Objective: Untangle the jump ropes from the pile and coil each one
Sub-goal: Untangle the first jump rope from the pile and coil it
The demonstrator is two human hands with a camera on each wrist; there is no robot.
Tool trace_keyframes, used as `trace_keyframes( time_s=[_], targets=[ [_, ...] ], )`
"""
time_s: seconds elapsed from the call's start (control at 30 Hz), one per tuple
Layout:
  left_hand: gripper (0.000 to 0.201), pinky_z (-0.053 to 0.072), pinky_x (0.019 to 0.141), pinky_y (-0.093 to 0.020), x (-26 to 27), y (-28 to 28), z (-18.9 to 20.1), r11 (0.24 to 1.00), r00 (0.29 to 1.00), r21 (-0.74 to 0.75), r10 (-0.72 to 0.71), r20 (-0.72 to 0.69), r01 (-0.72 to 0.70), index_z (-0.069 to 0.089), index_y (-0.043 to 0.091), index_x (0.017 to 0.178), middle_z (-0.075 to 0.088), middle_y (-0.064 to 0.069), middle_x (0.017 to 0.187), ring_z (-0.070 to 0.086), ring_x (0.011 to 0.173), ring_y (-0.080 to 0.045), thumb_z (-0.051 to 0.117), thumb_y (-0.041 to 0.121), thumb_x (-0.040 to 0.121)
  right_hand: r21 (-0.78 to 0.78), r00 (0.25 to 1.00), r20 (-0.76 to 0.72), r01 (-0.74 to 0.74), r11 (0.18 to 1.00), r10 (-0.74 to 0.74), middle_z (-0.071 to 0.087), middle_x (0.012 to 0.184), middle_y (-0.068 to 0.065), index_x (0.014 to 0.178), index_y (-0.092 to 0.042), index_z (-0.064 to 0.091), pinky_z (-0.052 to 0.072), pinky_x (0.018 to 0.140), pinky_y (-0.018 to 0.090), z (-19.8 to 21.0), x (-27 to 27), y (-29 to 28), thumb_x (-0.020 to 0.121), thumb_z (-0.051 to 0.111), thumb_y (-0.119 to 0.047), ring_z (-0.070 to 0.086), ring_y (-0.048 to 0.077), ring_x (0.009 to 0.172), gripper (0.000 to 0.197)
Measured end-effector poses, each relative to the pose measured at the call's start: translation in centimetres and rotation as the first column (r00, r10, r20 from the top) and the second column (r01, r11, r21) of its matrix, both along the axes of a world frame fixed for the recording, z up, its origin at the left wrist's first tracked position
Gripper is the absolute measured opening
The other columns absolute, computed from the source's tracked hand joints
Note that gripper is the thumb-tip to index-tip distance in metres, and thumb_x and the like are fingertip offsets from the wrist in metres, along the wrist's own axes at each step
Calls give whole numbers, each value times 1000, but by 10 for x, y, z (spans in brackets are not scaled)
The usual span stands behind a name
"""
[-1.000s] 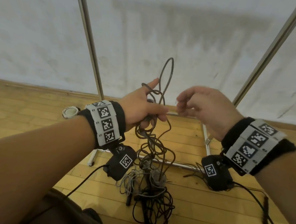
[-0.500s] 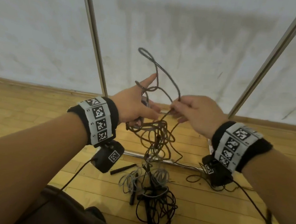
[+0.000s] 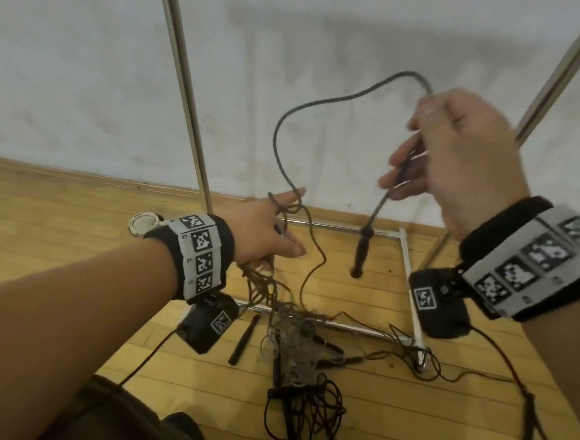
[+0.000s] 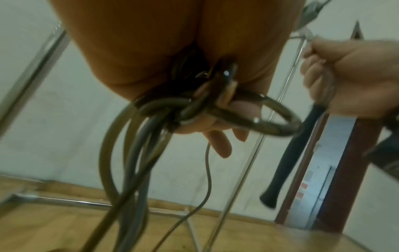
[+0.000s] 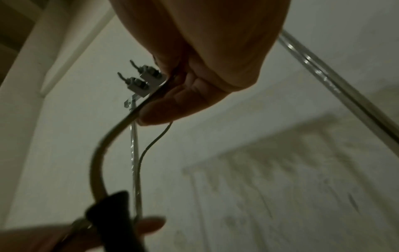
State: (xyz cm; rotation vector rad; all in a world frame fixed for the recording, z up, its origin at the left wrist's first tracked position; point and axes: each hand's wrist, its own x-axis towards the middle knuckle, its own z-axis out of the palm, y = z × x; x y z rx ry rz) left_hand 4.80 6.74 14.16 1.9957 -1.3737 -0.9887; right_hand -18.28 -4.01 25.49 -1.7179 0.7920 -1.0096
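Observation:
A tangled pile of jump ropes (image 3: 294, 337) lies on the wooden floor below my hands. My left hand (image 3: 267, 228) grips a bunch of rope loops (image 4: 172, 109) that hang down into the pile. My right hand (image 3: 451, 155) is raised high on the right and pinches a dark grey rope (image 3: 303, 107) that arcs over to the left hand. From the right hand a black handle (image 3: 362, 252) dangles on the short end of that rope (image 5: 101, 153). The left wrist view shows the handle (image 4: 289, 156) beside the loops.
A metal frame with upright poles (image 3: 184, 85) and floor bars (image 3: 410, 290) stands against the white wall. Loose black handles (image 3: 244, 338) and a dark coil (image 3: 305, 416) lie on the floor. A white round object (image 3: 142, 223) sits at the left by the wall.
My right hand has risen up and to the right, drawing the grey rope and its black handle out of the tangle. The left hand has dropped lower with its loops.

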Motion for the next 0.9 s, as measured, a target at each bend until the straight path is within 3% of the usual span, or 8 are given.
trace_keyframes(
  time_s=[0.17, 0.27, 0.37, 0.43, 0.57, 0.63, 0.77, 0.9],
  targets=[
    [90, 60, 55, -35, -15, -10, 4, 991, 968, -132, -62, -242, 31, 29, 52, 152, 81, 2, 109, 67, 55, -15, 83, 22, 86, 9, 976, -188, -111, 994, 110, 74, 75, 7, 102, -13, 60, 62, 50, 38, -21, 8, 8, 109, 44, -33, 75, 28, 58, 27],
    [45, 64, 64, -42, -15, -8, 9, 997, 999, -65, -40, 17, 41, 61, 37, 129, 81, 1, 82, 69, 53, -16, 80, 45, 89, 42, 940, -299, -163, 986, 168, 74, 75, 12, 101, -11, 62, 63, 56, 40, -30, 0, -2, 109, 45, -32, 75, 30, 62, 28],
    [51, 67, 68, -42, -12, -6, 5, 998, 979, 40, -48, 200, 40, 63, 43, 127, 81, 3, 83, 76, 61, -17, 65, 73, 85, 245, 849, -323, -351, 904, 418, 75, 80, 19, 96, -2, 62, 64, 66, 42, -37, -11, -7, 107, 48, -26, 76, 37, 76, 30],
    [51, 67, 68, -43, -12, -6, 2, 998, 971, 44, -50, 233, 41, 59, 42, 130, 81, 9, 90, 77, 65, -17, 60, 73, 89, 323, 799, -298, -430, 843, 522, 73, 82, 21, 95, -2, 62, 64, 72, 45, -38, -16, -7, 106, 49, -21, 76, 40, 80, 26],
    [10, 65, 56, -35, -9, -3, -1, 1000, 967, 10, -26, 252, 24, 58, 50, 101, 78, 14, 87, 75, 63, -9, 57, 60, 100, 341, 845, -229, -397, 852, 484, 64, 66, 17, 77, -7, 59, 63, 77, 50, -38, -18, -12, 106, 47, -32, 75, 41, 80, 41],
    [10, 58, 52, -22, -5, -1, -3, 998, 934, 27, -65, 352, 59, 57, 51, 100, 74, 13, 88, 72, 62, -1, 55, 61, 101, 373, 871, -193, -360, 855, 451, 55, 60, 14, 64, -8, 51, 63, 71, 45, -40, -20, -17, 106, 42, -46, 73, 41, 75, 57],
    [35, 45, 58, -16, 2, 5, -3, 994, 877, 69, -103, 470, 80, 59, 48, 129, 66, 19, 95, 67, 69, -1, 67, 58, 96, 490, 875, -117, -360, 794, 469, 53, 59, 11, 64, -12, 52, 56, 57, 39, -45, -27, -29, 101, 42, -59, 63, 32, 54, 61],
    [48, 46, 71, -23, 8, 11, 0, 997, 903, 49, -81, 422, 66, 58, 47, 138, 61, 23, 99, 58, 87, 4, 70, 58, 93, 421, 926, -296, -93, 903, 233, 55, 58, 12, 73, -13, 57, 61, 59, 43, -61, -29, -44, 103, 56, -36, 72, 37, 62, 38]
  ],
)
